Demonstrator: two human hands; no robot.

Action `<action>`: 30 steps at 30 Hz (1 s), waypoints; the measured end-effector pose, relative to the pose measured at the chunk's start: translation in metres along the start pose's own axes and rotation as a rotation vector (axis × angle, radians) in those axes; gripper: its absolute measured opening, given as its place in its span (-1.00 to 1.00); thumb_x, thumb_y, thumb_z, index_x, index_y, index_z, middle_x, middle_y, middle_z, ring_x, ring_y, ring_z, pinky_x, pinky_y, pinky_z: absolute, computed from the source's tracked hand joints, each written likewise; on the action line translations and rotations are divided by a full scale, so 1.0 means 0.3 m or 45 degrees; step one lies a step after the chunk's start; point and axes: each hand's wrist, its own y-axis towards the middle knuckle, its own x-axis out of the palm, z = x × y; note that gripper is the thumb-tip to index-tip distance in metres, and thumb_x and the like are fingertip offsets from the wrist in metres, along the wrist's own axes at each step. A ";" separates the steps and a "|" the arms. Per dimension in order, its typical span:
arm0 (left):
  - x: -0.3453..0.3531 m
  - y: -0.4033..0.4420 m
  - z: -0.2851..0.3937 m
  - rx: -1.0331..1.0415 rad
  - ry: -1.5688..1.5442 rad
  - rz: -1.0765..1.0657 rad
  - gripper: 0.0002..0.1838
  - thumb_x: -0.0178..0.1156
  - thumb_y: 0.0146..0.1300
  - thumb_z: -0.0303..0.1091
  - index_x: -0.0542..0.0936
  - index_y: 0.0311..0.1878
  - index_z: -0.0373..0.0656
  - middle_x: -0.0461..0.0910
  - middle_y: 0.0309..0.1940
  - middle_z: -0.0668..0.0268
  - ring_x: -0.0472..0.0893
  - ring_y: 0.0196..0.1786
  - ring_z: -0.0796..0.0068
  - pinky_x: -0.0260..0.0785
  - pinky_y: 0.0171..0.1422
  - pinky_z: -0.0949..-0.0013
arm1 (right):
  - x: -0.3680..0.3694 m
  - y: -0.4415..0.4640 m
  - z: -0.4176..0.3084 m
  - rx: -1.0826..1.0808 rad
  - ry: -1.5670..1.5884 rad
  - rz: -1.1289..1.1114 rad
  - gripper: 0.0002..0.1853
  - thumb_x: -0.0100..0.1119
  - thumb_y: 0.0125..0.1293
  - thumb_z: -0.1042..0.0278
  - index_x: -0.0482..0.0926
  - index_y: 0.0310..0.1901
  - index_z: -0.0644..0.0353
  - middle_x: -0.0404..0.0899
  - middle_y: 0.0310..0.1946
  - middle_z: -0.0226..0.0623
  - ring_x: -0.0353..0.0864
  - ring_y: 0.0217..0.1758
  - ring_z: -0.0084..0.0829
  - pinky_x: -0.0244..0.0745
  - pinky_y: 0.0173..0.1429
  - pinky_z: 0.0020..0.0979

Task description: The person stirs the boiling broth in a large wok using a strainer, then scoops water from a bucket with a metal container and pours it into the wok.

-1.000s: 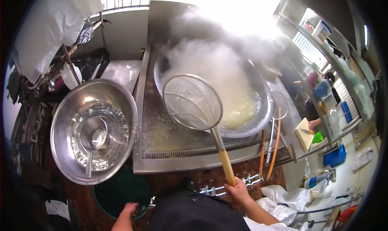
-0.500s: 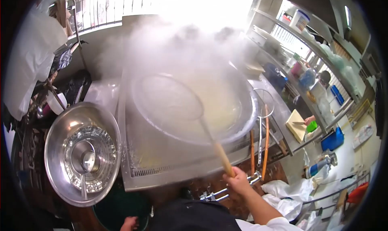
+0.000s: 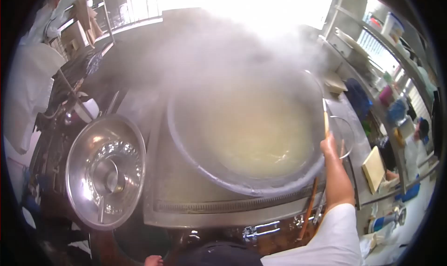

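Steam (image 3: pixel 214 56) above wok (image 3: pixel 253 190), bowl (image 3: pixel 84 159) alongside

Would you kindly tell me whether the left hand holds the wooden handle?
No, the right hand grips the handle; the left hand is well apart.

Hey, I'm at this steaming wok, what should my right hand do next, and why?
I'd probably ease the wooden handle slowly inward: your right hand grips it near the right edge of the wok, and steam blurs its far end, so a quick sweep could knock the wok.
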 end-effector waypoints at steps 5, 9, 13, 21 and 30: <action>0.126 -0.155 -0.011 -0.151 0.015 0.084 -0.74 0.16 0.26 -0.08 0.56 -0.09 0.01 0.58 -0.37 0.42 0.50 -0.47 0.56 0.33 -0.49 0.41 | 0.031 -0.133 -0.318 0.320 0.115 -0.570 -0.68 -0.12 0.29 0.51 0.39 0.08 0.31 0.57 -0.44 -0.11 0.60 -0.48 -0.27 0.48 -0.51 -0.13; 0.162 -0.174 -0.038 -0.171 0.042 0.060 -0.74 0.15 0.27 -0.08 0.56 -0.09 0.01 0.56 -0.37 0.43 0.48 -0.47 0.58 0.30 -0.50 0.47 | 0.109 -0.164 -0.429 0.346 0.114 -0.723 -0.73 -0.12 0.30 0.54 0.42 0.02 0.34 0.50 -0.54 -0.22 0.51 -0.56 -0.38 0.41 -0.59 -0.16; 0.174 -0.115 -0.073 -0.072 -0.112 0.019 -0.75 0.15 0.28 -0.10 0.56 -0.11 -0.02 0.54 -0.40 0.43 0.46 -0.48 0.60 0.27 -0.52 0.50 | 0.171 -0.218 -0.431 0.146 -0.050 -0.975 -0.84 0.00 0.23 0.56 0.50 -0.19 0.43 0.53 -0.58 -0.21 0.55 -0.59 -0.38 0.51 -0.55 -0.16; 0.143 0.015 -0.103 0.012 -0.005 -0.054 -0.76 0.15 0.27 -0.12 0.56 -0.11 -0.03 0.54 -0.41 0.42 0.44 -0.53 0.58 0.23 -0.57 0.51 | 0.128 -0.596 -0.455 0.195 0.459 -1.457 -0.85 0.25 0.19 0.41 0.48 -0.35 0.25 0.48 -0.57 -0.34 0.51 -0.60 -0.47 0.50 -0.53 -0.33; -0.093 0.179 -0.241 0.037 0.069 -0.152 -0.72 0.15 0.26 -0.09 0.54 -0.08 -0.03 0.54 -0.40 0.37 0.48 -0.49 0.48 0.25 -0.55 0.38 | -0.133 -1.042 -0.440 0.441 1.065 -1.772 -0.81 0.17 0.27 0.40 0.42 -0.12 0.12 0.38 -0.58 -0.53 0.42 -0.62 -0.65 0.46 -0.55 -0.47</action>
